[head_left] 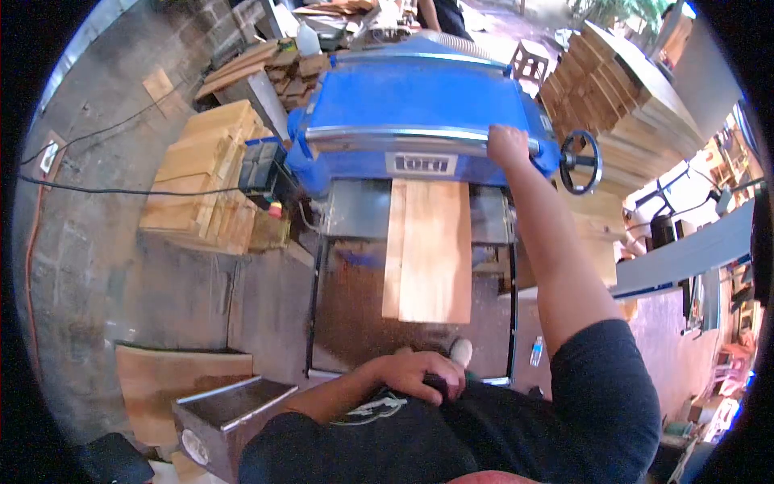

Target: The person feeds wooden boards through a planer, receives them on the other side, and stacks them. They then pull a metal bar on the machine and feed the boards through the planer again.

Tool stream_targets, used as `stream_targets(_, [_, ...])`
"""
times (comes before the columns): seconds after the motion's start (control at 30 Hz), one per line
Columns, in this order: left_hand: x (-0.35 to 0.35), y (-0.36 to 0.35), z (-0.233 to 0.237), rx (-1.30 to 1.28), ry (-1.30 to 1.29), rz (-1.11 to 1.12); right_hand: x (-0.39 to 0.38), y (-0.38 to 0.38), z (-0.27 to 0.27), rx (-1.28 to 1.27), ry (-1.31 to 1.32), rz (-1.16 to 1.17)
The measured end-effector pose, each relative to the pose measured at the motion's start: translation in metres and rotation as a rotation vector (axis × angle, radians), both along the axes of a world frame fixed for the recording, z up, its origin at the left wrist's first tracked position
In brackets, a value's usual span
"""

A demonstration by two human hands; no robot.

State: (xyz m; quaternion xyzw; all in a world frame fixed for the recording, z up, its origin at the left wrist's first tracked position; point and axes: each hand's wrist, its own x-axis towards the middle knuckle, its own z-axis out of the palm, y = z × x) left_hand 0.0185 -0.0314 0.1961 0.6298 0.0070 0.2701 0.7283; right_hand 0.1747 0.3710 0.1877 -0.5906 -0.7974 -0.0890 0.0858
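A blue planer machine (411,105) stands in front of me, with two wooden boards (431,246) side by side sticking out of its mouth over the metal feed table (355,214). My right hand (508,147) reaches forward and rests on the chrome bar along the planer's front right corner, fingers closed over it. Beside that hand is a black handwheel (580,161). My left hand (419,375) lies low against my dark trousers near my waist, fingers curled, holding nothing that I can see.
Stacked planks (205,173) lie on the floor to the left, more timber stacks (629,97) at the right. A metal box (230,415) and a board (161,379) sit at lower left. Cables (97,189) cross the concrete floor. Another person stands behind the planer (439,14).
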Motion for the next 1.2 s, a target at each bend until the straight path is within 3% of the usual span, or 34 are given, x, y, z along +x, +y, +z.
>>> stream_targets(0.2, [-0.009, -0.022, 0.031, -0.102, 0.022, -0.084, -0.002, -0.004, 0.015, -0.107, -0.038, 0.010])
stream_targets(0.33, [-0.019, -0.035, 0.053, -0.194, 0.305, -0.191, -0.001, -0.008, 0.020, -0.142, 0.008, 0.023])
stream_targets(0.53, [0.051, -0.062, 0.080, -0.047, 0.234, 0.420, 0.000, -0.008, 0.016, -0.124, 0.027, 0.063])
stream_targets(0.6, [0.057, -0.074, 0.055, -0.064, 0.195, 0.418, 0.005, -0.010, 0.016, -0.097, 0.045, 0.096])
stream_targets(0.67, [0.042, -0.096, 0.055, -0.179, 0.400, 0.315, 0.009, -0.010, 0.012, -0.064, 0.037, 0.136])
stream_targets(0.73, [0.034, -0.116, 0.055, -0.249, 0.406, 0.333, 0.016, -0.016, 0.002, -0.028, 0.021, 0.190])
stream_targets(0.8, [0.031, -0.136, 0.037, -0.349, 0.918, 0.529, 0.028, -0.031, -0.008, 0.180, 0.105, 0.328])
stream_targets(0.83, [0.033, -0.144, 0.024, -0.354, 0.918, 0.541, 0.031, -0.049, -0.015, 0.326, 0.187, 0.366])
stream_targets(0.87, [0.034, -0.149, 0.006, -0.344, 0.930, 0.711, 0.036, -0.070, -0.021, 0.474, 0.270, 0.400])
stream_targets(0.9, [0.032, -0.151, -0.011, -0.328, 0.938, 0.879, 0.038, -0.101, -0.036, 0.313, 0.286, 0.437])
stream_targets(0.93, [0.029, -0.148, -0.028, -0.319, 0.938, 0.884, 0.040, -0.136, -0.051, 0.153, 0.299, 0.469])
stream_targets(0.97, [0.026, -0.143, -0.046, -0.331, 0.916, 1.019, 0.044, -0.169, -0.058, -0.312, 0.245, 0.592])
stream_targets(1.0, [0.021, -0.138, -0.066, -0.345, 0.890, 1.149, 0.052, -0.209, -0.099, -0.329, 0.225, 0.789])
stream_targets(1.07, [0.001, -0.116, -0.116, -0.276, 0.828, 1.284, 0.054, -0.304, -0.092, -0.409, 0.099, 0.778])
stream_targets(1.13, [-0.018, -0.076, -0.132, -0.249, 0.917, 1.386, 0.043, -0.346, -0.113, -0.498, 0.011, 0.754])
stream_targets(1.2, [-0.057, -0.030, -0.195, -0.122, 0.808, 1.488, 0.032, -0.368, -0.122, -0.525, -0.105, 0.697])
